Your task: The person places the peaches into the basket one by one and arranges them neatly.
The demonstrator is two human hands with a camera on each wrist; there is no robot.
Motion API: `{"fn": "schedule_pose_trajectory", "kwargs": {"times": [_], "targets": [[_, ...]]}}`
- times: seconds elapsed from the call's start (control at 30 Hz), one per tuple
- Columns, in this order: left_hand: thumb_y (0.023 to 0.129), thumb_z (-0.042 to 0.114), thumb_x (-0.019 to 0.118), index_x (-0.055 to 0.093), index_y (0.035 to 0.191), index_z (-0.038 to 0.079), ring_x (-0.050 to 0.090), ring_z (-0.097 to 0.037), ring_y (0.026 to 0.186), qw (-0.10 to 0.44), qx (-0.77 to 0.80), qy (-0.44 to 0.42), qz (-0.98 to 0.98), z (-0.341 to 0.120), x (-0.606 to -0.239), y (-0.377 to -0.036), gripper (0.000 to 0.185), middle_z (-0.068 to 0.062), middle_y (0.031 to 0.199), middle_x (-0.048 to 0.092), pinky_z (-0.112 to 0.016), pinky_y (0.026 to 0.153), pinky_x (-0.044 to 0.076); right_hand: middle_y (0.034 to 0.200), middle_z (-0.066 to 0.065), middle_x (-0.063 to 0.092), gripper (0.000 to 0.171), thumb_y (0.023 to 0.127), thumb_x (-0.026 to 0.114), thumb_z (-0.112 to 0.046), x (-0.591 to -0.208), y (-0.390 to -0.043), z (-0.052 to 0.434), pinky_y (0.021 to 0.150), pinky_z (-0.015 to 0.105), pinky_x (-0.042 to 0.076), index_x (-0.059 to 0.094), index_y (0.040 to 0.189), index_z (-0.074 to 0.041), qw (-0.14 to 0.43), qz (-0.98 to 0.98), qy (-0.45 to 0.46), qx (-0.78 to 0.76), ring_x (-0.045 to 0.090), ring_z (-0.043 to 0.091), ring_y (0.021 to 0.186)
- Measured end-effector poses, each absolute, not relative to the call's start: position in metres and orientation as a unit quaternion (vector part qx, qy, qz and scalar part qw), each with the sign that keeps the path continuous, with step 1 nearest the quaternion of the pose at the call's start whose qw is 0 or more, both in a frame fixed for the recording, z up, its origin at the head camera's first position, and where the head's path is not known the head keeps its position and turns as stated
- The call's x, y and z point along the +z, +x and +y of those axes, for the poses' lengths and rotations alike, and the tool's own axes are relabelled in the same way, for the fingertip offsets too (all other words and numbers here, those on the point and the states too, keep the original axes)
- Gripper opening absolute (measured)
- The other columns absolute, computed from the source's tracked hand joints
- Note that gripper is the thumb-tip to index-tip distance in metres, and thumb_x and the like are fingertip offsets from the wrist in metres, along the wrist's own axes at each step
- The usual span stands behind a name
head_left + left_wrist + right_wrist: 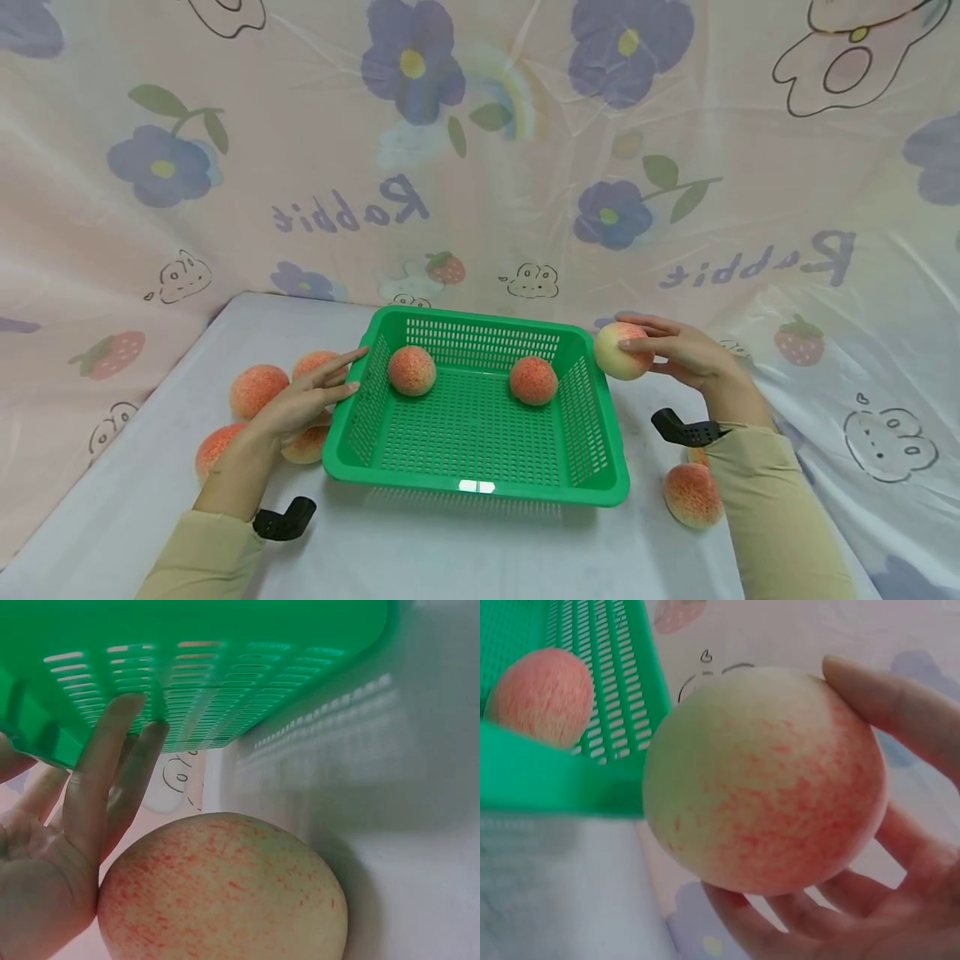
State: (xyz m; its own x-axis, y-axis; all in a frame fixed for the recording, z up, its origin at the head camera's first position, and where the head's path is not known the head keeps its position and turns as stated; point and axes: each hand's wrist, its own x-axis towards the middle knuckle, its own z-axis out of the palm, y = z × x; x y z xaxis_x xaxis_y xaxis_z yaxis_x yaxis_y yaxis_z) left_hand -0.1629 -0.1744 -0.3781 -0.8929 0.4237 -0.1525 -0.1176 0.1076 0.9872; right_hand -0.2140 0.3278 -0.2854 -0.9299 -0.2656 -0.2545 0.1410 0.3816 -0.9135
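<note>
A green slotted basket (592, 467) stands on the white table with two peaches (412, 370) (533, 380) inside. My right hand (686, 350) grips a pale peach (622, 351) (765, 780) just outside the basket's far right corner (555, 780). My left hand (311, 396) (90, 817) lies with straight fingers against the basket's left wall (195, 682). Under that hand a peach (225, 889) rests on the table, touching the palm.
Several more peaches lie left of the basket (258, 389) (217, 446) (316, 362). One peach (692, 493) sits at the right by my sleeve. A flowered plastic sheet (480, 150) hangs behind the table. The table's left edge (112, 450) runs close to the loose peaches.
</note>
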Motion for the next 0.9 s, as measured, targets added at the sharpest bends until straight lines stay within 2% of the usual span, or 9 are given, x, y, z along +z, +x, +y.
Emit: {"fn": "schedule_pose_trajectory", "kwargs": {"times": [0.27,0.4,0.53,0.73,0.9], "targets": [[0.101,0.021,0.049,0.013,0.155,0.014,0.059,-0.015,0.11,0.205,0.658,0.1,0.718,-0.175,-0.379,-0.163,0.066,-0.025,0.158,0.007,-0.037,0.088,0.052,0.125,-0.008,0.05,0.051,0.089,0.068,-0.018,-0.287,-0.22,0.306,0.107,0.057,0.034,0.051,0.137,-0.018,0.182,0.814,-0.054,-0.549,0.049,0.008,0.112],[0.101,0.022,0.05,0.014,0.155,0.015,0.058,-0.017,0.112,0.204,0.656,0.096,0.72,-0.175,-0.379,-0.164,0.066,-0.025,0.159,0.007,-0.039,0.089,0.052,0.137,0.007,0.047,0.056,0.088,0.069,-0.018,-0.287,-0.224,0.292,0.107,0.056,0.034,0.048,0.14,-0.014,0.186,0.816,-0.059,-0.545,0.046,0.019,0.121],[0.101,0.022,0.05,0.014,0.155,0.016,0.056,-0.021,0.116,0.202,0.651,0.09,0.726,-0.175,-0.378,-0.164,0.065,-0.025,0.158,0.007,-0.039,0.09,0.052,0.145,0.018,0.039,0.061,0.088,0.068,-0.018,-0.286,-0.227,0.277,0.109,0.057,0.032,0.043,0.144,-0.009,0.194,0.811,-0.068,-0.548,0.037,0.031,0.132],[0.101,0.021,0.05,0.016,0.155,0.016,0.057,-0.02,0.115,0.201,0.65,0.08,0.729,-0.173,-0.377,-0.164,0.065,-0.025,0.158,0.01,-0.038,0.089,0.052,0.145,0.019,0.039,0.06,0.088,0.067,-0.014,-0.288,-0.233,0.257,0.109,0.058,0.03,0.044,0.143,-0.008,0.204,0.799,-0.073,-0.561,0.034,0.034,0.134],[0.101,0.02,0.05,0.016,0.155,0.016,0.056,-0.021,0.116,0.201,0.652,0.08,0.727,-0.172,-0.377,-0.164,0.064,-0.025,0.158,0.008,-0.038,0.09,0.051,0.146,0.018,0.041,0.06,0.087,0.069,-0.013,-0.293,-0.239,0.24,0.107,0.054,0.034,0.046,0.142,-0.009,0.215,0.795,-0.066,-0.564,0.037,0.033,0.133]]}}
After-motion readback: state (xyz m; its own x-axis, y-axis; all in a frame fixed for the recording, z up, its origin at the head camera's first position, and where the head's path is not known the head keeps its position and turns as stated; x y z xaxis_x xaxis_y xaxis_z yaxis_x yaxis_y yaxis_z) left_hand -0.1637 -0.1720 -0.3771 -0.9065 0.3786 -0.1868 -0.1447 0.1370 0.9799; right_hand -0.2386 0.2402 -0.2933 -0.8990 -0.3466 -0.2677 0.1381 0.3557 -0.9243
